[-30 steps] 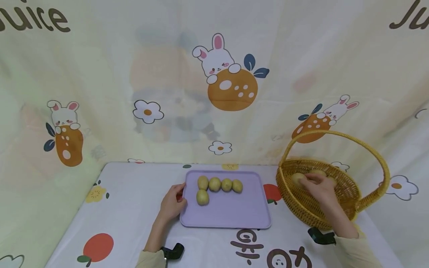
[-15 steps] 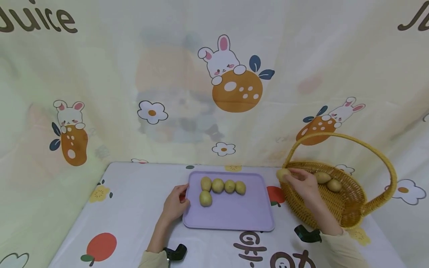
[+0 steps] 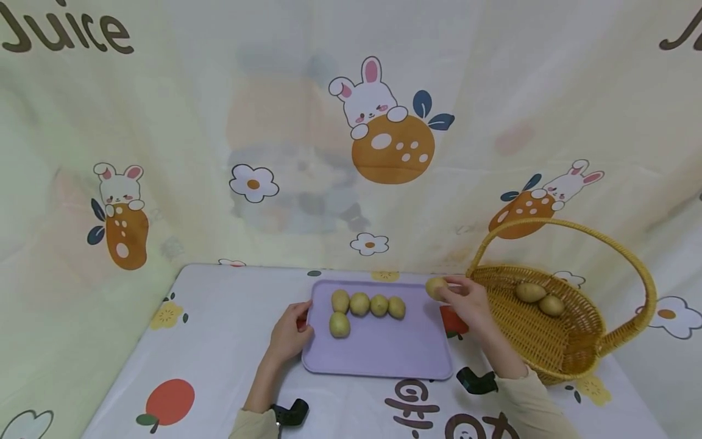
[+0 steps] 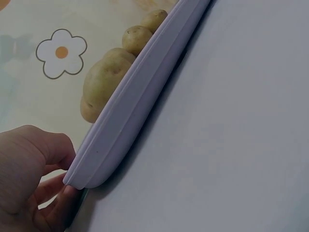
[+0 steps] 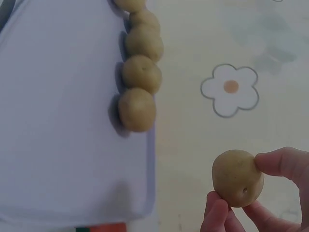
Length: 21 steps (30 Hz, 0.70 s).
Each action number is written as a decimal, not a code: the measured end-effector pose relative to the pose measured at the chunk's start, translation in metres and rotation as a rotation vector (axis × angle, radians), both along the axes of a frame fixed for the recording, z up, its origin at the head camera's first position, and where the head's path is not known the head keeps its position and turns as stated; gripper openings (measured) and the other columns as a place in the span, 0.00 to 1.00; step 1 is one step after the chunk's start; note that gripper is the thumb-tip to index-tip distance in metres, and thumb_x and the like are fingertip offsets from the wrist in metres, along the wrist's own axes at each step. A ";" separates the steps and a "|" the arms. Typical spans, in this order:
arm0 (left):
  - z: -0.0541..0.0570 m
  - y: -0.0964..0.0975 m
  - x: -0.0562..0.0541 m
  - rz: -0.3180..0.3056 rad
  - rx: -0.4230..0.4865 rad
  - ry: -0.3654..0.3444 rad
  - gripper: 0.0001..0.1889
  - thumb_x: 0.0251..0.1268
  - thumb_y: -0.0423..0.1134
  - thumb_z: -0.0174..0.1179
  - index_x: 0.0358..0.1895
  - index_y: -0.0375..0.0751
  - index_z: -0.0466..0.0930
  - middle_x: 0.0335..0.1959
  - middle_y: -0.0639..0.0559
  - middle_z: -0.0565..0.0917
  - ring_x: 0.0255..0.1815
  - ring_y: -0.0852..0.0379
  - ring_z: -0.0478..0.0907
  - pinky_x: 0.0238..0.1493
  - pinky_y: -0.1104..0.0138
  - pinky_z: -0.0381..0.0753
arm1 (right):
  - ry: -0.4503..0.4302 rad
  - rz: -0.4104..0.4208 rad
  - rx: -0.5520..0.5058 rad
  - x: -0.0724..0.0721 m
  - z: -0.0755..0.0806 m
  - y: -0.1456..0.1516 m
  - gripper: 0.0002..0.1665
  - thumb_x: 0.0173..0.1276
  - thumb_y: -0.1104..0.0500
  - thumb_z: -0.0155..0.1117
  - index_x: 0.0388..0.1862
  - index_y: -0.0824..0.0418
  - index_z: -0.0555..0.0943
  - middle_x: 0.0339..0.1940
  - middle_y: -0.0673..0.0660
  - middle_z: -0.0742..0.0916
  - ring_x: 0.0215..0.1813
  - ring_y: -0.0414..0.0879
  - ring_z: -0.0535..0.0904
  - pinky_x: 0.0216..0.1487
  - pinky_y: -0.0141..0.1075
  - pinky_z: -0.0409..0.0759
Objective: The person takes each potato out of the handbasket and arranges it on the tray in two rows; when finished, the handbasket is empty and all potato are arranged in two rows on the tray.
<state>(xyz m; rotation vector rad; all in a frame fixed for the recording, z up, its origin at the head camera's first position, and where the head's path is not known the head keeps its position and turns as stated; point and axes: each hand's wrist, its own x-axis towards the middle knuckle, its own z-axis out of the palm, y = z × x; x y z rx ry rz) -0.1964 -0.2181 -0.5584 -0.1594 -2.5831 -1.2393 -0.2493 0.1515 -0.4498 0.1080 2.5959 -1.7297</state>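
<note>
Purple tray (image 3: 384, 353) carries five potatoes (image 3: 359, 303); the left hand (image 3: 287, 334) pinches its left edge, and near its far right corner the right hand (image 3: 470, 305) pinches another potato (image 3: 435, 288).

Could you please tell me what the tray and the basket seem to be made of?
The purple tray looks like smooth, matte plastic, from its even color and moulded rim. The basket looks like slightly glossy wicker or rattan, given its woven strands, though plastic is possible.
</note>
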 end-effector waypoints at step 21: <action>0.000 0.001 0.000 0.008 0.006 -0.037 0.31 0.50 0.27 0.59 0.64 0.31 0.75 0.53 0.42 0.79 0.43 0.53 0.79 0.42 0.65 0.76 | 0.023 0.028 -0.076 0.007 -0.031 -0.048 0.23 0.59 0.65 0.69 0.54 0.72 0.80 0.41 0.66 0.87 0.31 0.43 0.82 0.30 0.35 0.80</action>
